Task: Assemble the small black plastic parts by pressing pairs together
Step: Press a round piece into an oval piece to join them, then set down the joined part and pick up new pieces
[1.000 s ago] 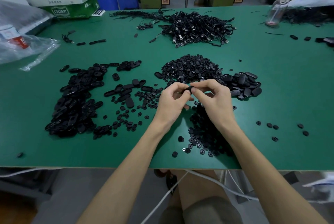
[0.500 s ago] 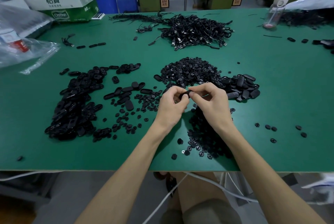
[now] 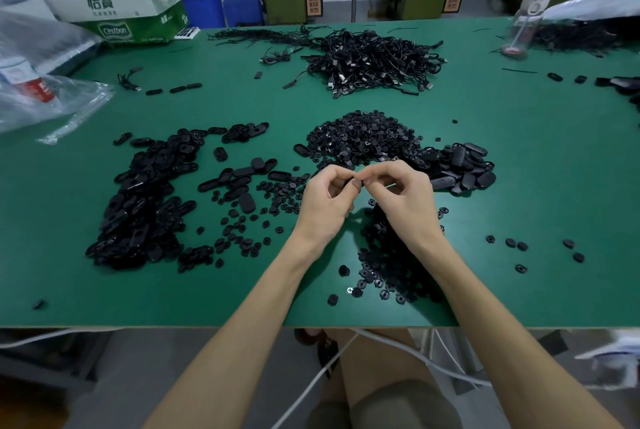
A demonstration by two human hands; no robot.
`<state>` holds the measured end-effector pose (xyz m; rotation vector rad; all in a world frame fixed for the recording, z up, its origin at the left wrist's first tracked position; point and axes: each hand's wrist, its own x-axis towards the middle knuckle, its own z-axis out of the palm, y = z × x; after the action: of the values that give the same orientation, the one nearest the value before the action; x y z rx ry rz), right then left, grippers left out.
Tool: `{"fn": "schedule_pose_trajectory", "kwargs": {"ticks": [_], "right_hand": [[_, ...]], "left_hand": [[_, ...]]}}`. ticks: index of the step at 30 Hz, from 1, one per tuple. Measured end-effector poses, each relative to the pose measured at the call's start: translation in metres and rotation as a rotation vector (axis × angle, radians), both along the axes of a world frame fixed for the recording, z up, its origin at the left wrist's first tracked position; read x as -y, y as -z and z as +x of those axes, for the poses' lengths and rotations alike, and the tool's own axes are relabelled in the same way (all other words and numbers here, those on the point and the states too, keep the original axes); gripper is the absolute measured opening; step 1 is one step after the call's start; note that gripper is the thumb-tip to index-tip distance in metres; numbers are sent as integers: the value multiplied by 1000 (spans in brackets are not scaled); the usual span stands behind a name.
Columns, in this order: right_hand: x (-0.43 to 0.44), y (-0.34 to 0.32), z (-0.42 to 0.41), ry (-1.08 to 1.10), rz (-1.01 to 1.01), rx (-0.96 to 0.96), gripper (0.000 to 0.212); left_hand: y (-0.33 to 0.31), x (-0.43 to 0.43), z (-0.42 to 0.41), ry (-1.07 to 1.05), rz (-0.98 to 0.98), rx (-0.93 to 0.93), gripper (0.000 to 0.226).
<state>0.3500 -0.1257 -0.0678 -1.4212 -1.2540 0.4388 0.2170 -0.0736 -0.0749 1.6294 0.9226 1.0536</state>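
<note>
My left hand (image 3: pixel 327 202) and my right hand (image 3: pixel 403 195) meet fingertip to fingertip above the green table (image 3: pixel 519 186). Between thumbs and forefingers they pinch a small black plastic part (image 3: pixel 360 182), mostly hidden by the fingers. A pile of small round black parts (image 3: pixel 363 138) lies just behind the hands. Oval black shells (image 3: pixel 464 165) are heaped to the right of it. A long heap of oval parts (image 3: pixel 145 200) covers the left side. More small round pieces (image 3: pixel 391 262) lie under my right wrist.
A tangle of black cables (image 3: pixel 374 61) sits at the back centre. Clear plastic bags (image 3: pixel 41 96) and a green-white carton (image 3: pixel 124 20) stand at the back left. A bottle (image 3: pixel 523 23) is at the back right. Loose pieces (image 3: pixel 519 248) dot the right side.
Both hands have stayed together over the same spot, fingers shifting slightly on the pinched part. The camera view has drifted a little; the piles have not moved.
</note>
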Motion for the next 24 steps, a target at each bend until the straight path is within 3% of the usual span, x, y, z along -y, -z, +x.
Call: {"fn": "schedule_pose_trajectory", "kwargs": {"ticks": [7, 10, 13, 15, 19, 24], "right_hand": [[1, 0, 1, 49, 17, -69, 30], [-2, 0, 7, 226, 49, -123, 27], [-5, 2, 22, 402, 25, -345, 35], [-6, 3, 29, 465, -5, -445, 45], [-9, 7, 30, 428, -13, -443, 68], [-9, 8, 29, 433, -53, -377, 67]], "left_hand": [[0, 0, 0, 30, -22, 33, 14], [1, 2, 4, 3, 12, -4, 22], [-1, 4, 6, -47, 131, -91, 22], [-3, 6, 3, -61, 216, -170, 22], [-11, -10, -24, -147, 275, -375, 29], [-28, -54, -93, -377, 305, -770, 35]]}}
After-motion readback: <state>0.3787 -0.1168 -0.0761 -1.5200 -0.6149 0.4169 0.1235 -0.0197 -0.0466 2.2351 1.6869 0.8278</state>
